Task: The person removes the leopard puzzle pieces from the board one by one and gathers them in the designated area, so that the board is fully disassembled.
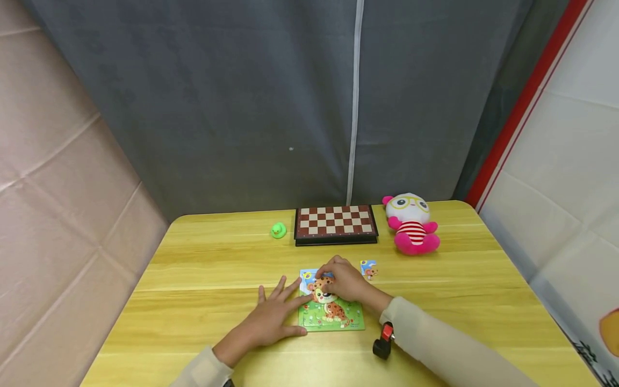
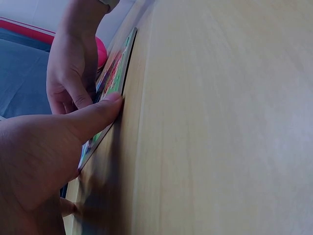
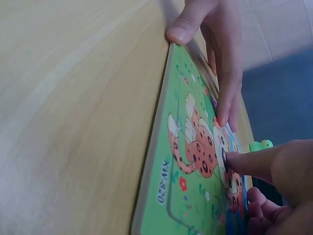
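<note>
A green-and-blue leopard puzzle board (image 1: 355, 321) lies flat on the table. My left hand (image 1: 271, 317) is spread at its left side, thumb near the lower left corner and fingertips over the left edge. In the right wrist view the left thumb (image 3: 179, 34) rests right at a board corner. My right hand (image 1: 344, 279) reaches over the upper part, thumb and bent index finger at a puzzle piece with the leopard's head (image 1: 319, 285). The right thumb (image 3: 237, 159) touches the leopard's face; the other fingers curl in. A loose puzzle piece (image 1: 368, 269) lies right of the board.
Behind the board stands a folded chessboard case (image 1: 336, 221) with a checkered top. A green rubber duck (image 1: 278, 230) sits to its left, and a pink-and-white plush toy (image 1: 413, 228) to its right. A grey curtain (image 1: 242, 107) hangs behind the wooden table (image 1: 193, 279).
</note>
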Motion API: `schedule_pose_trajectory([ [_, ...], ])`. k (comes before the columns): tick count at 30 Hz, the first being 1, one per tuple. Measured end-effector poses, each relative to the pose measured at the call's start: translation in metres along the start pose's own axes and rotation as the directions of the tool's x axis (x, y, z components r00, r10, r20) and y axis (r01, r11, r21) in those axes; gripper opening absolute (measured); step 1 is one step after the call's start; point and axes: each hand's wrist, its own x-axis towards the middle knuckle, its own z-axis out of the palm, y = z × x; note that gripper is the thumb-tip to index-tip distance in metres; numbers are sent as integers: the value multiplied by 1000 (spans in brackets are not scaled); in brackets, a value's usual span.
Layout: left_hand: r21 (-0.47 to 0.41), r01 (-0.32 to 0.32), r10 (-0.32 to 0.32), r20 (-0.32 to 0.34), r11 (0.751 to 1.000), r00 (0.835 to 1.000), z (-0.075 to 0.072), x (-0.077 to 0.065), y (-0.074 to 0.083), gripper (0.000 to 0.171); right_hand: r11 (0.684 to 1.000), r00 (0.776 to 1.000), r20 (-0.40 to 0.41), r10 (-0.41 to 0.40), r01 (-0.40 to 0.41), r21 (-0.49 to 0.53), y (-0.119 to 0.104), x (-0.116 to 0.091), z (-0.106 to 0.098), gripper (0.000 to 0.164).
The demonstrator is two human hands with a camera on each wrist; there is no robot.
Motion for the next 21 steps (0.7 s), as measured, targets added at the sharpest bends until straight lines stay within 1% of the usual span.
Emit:
schedule_pose_trajectory([
  [4,-1,-2,2,-2,1000,1000,0,0,0,75,1000,1000,-3,12,-12,4,-2,0,-1,20],
  [9,-2,1,-1,-2,1000,1000,1,0,0,74,1000,1000,8,6,-6,12,-3,-1,-3,21],
  [17,-5,-2,2,-5,1000,1000,0,0,0,76,998,999,30,12,-13,66,2,2,-8,37],
  [21,-4,-13,13,-16,1000,1000,-1,0,1,75,997,999,37,8,-11,78,4,3,-9,33],
])
